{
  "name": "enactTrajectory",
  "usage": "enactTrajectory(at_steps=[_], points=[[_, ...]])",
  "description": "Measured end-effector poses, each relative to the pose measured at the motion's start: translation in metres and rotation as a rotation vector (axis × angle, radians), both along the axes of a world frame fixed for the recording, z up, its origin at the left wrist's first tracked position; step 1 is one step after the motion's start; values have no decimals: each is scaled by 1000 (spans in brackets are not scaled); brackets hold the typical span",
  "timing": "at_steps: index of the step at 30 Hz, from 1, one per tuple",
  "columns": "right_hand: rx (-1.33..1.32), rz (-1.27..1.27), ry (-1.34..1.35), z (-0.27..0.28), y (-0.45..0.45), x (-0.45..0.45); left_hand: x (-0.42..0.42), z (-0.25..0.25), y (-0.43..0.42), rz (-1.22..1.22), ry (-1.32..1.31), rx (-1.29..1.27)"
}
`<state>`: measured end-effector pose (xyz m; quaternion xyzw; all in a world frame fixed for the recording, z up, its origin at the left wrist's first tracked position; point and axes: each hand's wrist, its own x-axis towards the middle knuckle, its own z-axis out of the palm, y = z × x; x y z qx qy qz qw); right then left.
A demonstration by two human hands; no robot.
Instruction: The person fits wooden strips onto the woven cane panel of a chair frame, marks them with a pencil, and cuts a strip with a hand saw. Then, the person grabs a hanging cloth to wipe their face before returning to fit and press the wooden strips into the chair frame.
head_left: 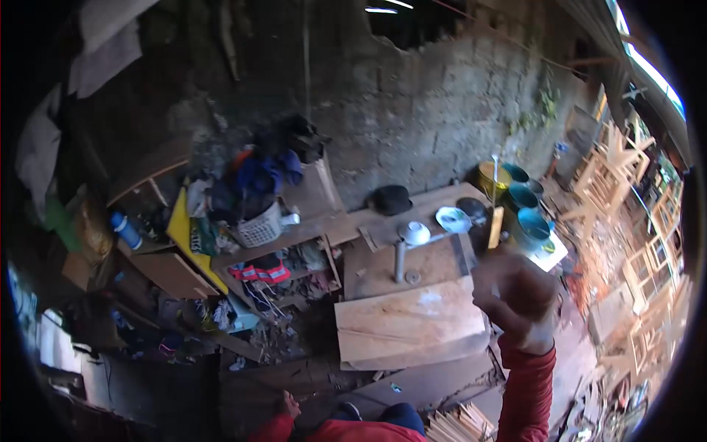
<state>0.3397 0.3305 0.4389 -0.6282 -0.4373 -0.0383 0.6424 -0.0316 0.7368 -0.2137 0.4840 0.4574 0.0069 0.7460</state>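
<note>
My right hand (515,287), below a red sleeve, is raised at the right, over the edge of a low table with a pale board (412,324) on it. Motion blur hides its fingers, so its grip cannot be made out. Just above it stands a narrow yellowish wooden piece (496,227); whether the hand touches it is unclear. My left hand (291,404) is low, near my body, with fingers apart and nothing visible in it. Beyond the board, a grey metal post (400,261) stands near a white bowl (414,233).
Teal buckets (532,227) and a yellow bucket (493,177) stand by the block wall. Wooden frames (607,180) are piled at the right. A cluttered shelf with a white basket (261,226) is at the left. Wood strips (460,425) lie near my legs.
</note>
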Motion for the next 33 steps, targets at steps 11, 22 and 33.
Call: enactTrajectory(at_steps=[11,22,33], points=[[221,604,-405,57,126,-35,-75,-15,-9,363,63,290],[63,1273,-331,11,151,-47,-191,3,-164,285,479,488],[-11,1483,-405,10,208,-96,-188,53,-191,391,452,486]])
